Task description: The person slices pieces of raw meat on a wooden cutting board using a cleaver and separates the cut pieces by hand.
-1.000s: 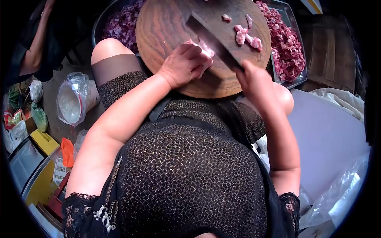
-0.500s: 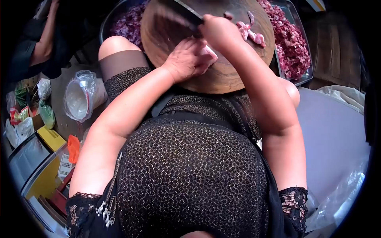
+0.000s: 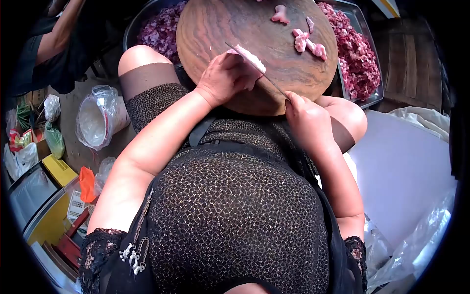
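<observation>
A round wooden chopping board [image 3: 210, 24] lies in front of my knees. On its near left part my left hand [image 3: 221, 81] is closed on a pale pink piece of meat [image 3: 250, 82]. In my right hand [image 3: 309, 116], at the board's near right edge, is the handle of a knife [image 3: 262, 72]. The blade is seen almost edge-on and slants up to the left, against the meat beside my left fingers. Several small meat scraps [image 3: 301, 41] lie on the far right of the board.
Metal trays of cut meat stand on both sides of the board, with a meat pile [image 3: 360, 59] at right and another pile [image 3: 159, 29] at left. A plastic-lined bucket [image 3: 95, 120] is on the floor at left. Another person's arm [image 3: 58, 36] shows at upper left.
My right hand has come down toward me, swinging the knife from the far side of the board to the meat. Another scrap now shows on the far part of the board.
</observation>
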### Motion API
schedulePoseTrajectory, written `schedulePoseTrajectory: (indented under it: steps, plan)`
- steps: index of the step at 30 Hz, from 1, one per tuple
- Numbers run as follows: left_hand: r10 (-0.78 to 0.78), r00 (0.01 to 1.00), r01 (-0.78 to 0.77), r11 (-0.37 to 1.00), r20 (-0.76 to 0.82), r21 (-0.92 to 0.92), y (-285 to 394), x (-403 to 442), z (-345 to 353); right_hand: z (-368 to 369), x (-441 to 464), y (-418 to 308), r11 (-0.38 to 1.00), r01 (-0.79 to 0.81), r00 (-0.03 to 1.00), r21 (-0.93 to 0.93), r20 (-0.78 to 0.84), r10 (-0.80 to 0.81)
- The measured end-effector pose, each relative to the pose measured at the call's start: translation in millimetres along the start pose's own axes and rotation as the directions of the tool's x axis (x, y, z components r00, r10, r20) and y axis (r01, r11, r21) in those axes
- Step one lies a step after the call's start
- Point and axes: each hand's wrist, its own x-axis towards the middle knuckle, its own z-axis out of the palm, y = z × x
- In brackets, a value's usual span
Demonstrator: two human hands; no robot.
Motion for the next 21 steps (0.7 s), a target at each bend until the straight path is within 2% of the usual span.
schedulePoseTrajectory:
  steps: [4, 6, 9, 16, 18, 21]
  plan:
    - [0.019, 1.000, -0.020, 1.000, -0.010, -0.009, -2, 2, 1, 4, 4, -2, 0.999, 0.003, 0.997, -0.039, 0.083, 0.000]
    - [-0.006, 1.000, 0.006, 1.000, -0.020, 0.014, 1, 3, -1, 5, 10, -1, 0.993, -0.109, 0.940, -0.033, 0.321, 0.114]
    - [-0.032, 0.999, 0.032, 0.999, -0.014, 0.015, -3, 0, 2, 3, 25, 6, 0.991, -0.130, 0.904, -0.009, 0.409, 0.123]
    - [-0.021, 0.998, 0.019, 1.000, -0.060, -0.023, 1, 8, -3, -1, 72, 4, 0.993, -0.105, 0.857, 0.046, 0.511, 0.066]
    - [-0.009, 0.995, 0.006, 0.999, -0.102, -0.037, 3, 10, -3, -3, 91, -8, 0.991, -0.129, 0.818, 0.022, 0.567, 0.093]
    - [0.032, 0.999, -0.033, 0.998, -0.036, -0.051, -3, 1, 4, 25, 113, -15, 0.996, -0.068, 0.848, 0.056, 0.529, 0.028]
